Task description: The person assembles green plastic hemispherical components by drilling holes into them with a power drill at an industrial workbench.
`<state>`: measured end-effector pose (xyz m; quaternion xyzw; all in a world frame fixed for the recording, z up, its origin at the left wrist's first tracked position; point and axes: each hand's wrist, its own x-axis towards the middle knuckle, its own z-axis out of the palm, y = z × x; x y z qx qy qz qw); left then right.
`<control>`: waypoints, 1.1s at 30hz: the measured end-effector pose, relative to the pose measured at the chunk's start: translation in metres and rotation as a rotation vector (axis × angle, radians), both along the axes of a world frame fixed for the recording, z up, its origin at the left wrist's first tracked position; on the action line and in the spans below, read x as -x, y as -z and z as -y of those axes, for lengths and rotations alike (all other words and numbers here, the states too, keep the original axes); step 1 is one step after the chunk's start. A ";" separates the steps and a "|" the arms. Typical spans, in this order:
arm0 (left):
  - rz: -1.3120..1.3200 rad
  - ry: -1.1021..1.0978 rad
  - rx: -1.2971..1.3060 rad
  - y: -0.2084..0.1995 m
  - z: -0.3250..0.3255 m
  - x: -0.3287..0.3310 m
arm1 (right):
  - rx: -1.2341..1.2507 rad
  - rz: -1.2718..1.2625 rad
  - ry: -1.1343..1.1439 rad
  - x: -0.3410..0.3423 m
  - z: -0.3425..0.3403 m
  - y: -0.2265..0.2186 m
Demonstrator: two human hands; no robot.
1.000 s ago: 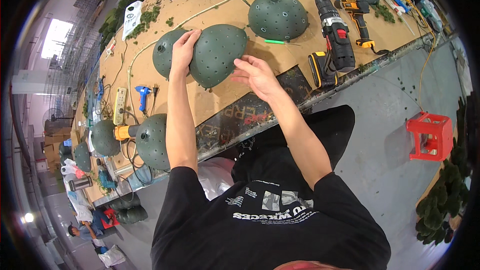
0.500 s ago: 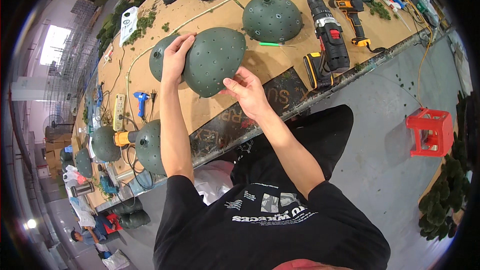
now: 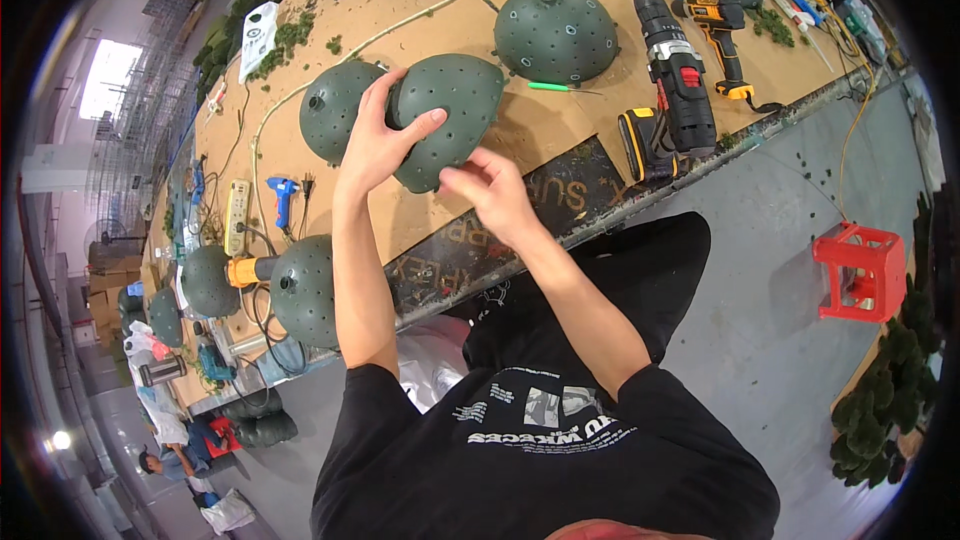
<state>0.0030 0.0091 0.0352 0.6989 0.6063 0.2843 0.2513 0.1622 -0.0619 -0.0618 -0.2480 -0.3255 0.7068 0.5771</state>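
Note:
A dark green half-dome shell (image 3: pixel 452 105) dotted with small holes is held up over the table, its curved side toward me. My left hand (image 3: pixel 380 145) grips it from the left, thumb laid across the curved surface and fingers at the upper edge. At the lower rim, the bent fingers and thumb of my right hand (image 3: pixel 490 195) close on the shell's edge. Just behind my left hand rests another perforated green dome (image 3: pixel 335 105) with a small raised hole. A third dome (image 3: pixel 556 35) lies farther right, and a thin green-handled tool (image 3: pixel 548 87) is in front of it.
To the right lie a black-and-red drill (image 3: pixel 680 80) and a yellow-and-black drill (image 3: pixel 722 35). A blue glue gun (image 3: pixel 283 198), a power strip (image 3: pixel 237 215) and more domes (image 3: pixel 303 292) are on the left. A cable (image 3: pixel 420 12) crosses the table. A red stool (image 3: pixel 860 275) stands on the floor.
My left hand has shifted its grip, its thumb now lying over the shell's front. The right hand stays at the lower rim, its thumb lower. The view has shifted slightly.

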 end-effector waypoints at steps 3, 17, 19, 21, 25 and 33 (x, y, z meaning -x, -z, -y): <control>0.041 0.022 0.038 -0.002 -0.006 0.001 | 0.143 -0.210 -0.035 -0.023 -0.018 0.001; 0.076 0.205 0.072 -0.004 -0.009 0.007 | 0.114 -0.258 -0.018 -0.016 -0.005 -0.018; -0.040 0.177 0.020 -0.006 -0.007 0.004 | 0.107 -0.222 -0.019 -0.008 0.000 -0.023; -0.089 0.147 0.043 -0.014 -0.003 0.001 | 0.094 -0.197 -0.030 -0.002 0.004 -0.027; -0.233 0.126 0.063 -0.022 -0.003 -0.001 | 0.120 -0.065 -0.141 -0.010 0.010 -0.028; -0.103 0.191 0.046 -0.014 -0.006 0.023 | 0.092 0.542 0.308 -0.176 0.079 -0.021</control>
